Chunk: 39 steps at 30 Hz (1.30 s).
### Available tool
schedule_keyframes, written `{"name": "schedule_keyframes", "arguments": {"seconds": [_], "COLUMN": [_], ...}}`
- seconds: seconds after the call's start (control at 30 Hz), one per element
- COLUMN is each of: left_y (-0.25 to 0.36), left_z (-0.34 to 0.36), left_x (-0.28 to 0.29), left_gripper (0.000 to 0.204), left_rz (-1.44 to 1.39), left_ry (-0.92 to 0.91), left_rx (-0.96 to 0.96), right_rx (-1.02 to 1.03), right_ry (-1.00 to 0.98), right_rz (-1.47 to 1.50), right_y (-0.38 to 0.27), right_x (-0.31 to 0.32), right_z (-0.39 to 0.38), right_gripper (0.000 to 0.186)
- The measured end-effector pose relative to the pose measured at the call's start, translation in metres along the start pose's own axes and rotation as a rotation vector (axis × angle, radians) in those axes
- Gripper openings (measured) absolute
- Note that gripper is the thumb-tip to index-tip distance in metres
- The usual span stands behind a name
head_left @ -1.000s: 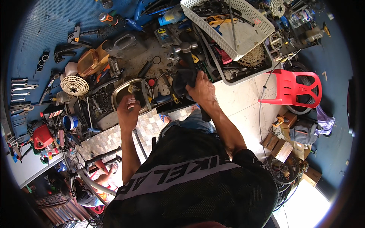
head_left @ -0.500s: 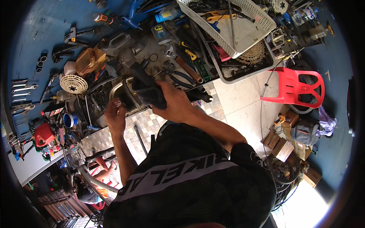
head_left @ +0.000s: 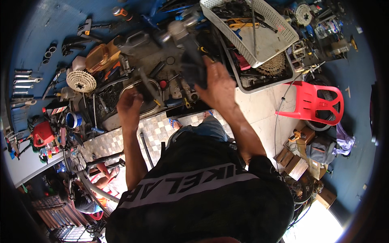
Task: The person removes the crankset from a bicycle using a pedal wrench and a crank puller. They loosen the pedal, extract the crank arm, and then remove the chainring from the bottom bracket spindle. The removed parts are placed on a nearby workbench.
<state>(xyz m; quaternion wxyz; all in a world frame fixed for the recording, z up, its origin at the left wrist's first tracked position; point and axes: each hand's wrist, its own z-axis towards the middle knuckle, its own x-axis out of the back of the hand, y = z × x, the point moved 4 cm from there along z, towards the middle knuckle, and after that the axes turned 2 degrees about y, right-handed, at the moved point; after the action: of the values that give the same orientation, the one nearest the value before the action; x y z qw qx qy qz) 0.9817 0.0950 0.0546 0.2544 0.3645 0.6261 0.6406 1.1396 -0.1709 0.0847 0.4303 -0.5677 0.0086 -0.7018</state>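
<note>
My right hand (head_left: pixel 219 87) is wrapped round the dark, cloth-like grip of a hammer (head_left: pixel 178 34). Its grey block head points away over the bench, smeared by motion. Lower on the left, my left hand (head_left: pixel 130 106) is closed with fingertips together, over the near rim of a metal tray (head_left: pixel 152 110). Whatever those fingertips hold, if anything, is too small to make out. A blurred greyish bar (head_left: pixel 149 86) slants just right of that hand; I cannot tell whether they touch. Between my hands lie several screwdrivers and a red-capped piece (head_left: pixel 163 84).
A white perforated basket (head_left: pixel 259 58) sits over a grey tray (head_left: pixel 247 89) with a large sprocket at right. A sprocket cassette (head_left: pixel 81 81) and hand tools crowd the left. A red plastic chair (head_left: pixel 310 103) stands right. Another person (head_left: pixel 85 200) is low at left.
My right hand has swung the hammer to the right and farther over the bench. My left hand has shifted slightly right, still closed. Screwdrivers and my feet now show more.
</note>
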Motion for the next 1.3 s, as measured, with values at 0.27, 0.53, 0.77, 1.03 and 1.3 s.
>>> {"name": "schedule_keyframes", "arguments": {"seconds": [0.27,0.53,0.77,1.03,1.3], "left_y": [0.009,-0.036,-0.064,-0.055,-0.036], "left_z": [0.058,0.115,0.127,0.07,-0.012], "left_x": [-0.066,-0.154,-0.192,-0.156,-0.091], "left_gripper": [0.026,0.038,0.046,0.046,0.029], "left_rz": [-0.131,0.287,0.169,0.427,0.365], "left_ry": [-0.032,0.008,-0.032,0.103,0.224], "left_rx": [0.0,0.043,0.101,-0.245,-0.17], "right_rx": [-0.086,-0.183,-0.184,-0.113,0.106], "right_ry": [-0.03,-0.117,-0.076,-0.101,-0.175], "right_rz": [-0.134,-0.041,-0.104,-0.172,-0.183], "right_y": [0.035,0.058,0.075,0.078,0.035], "right_x": [0.007,-0.039,-0.054,-0.06,-0.034], "right_z": [-0.012,-0.037,-0.039,-0.037,-0.046], "right_gripper": [0.085,0.081,0.086,0.086,0.095]}}
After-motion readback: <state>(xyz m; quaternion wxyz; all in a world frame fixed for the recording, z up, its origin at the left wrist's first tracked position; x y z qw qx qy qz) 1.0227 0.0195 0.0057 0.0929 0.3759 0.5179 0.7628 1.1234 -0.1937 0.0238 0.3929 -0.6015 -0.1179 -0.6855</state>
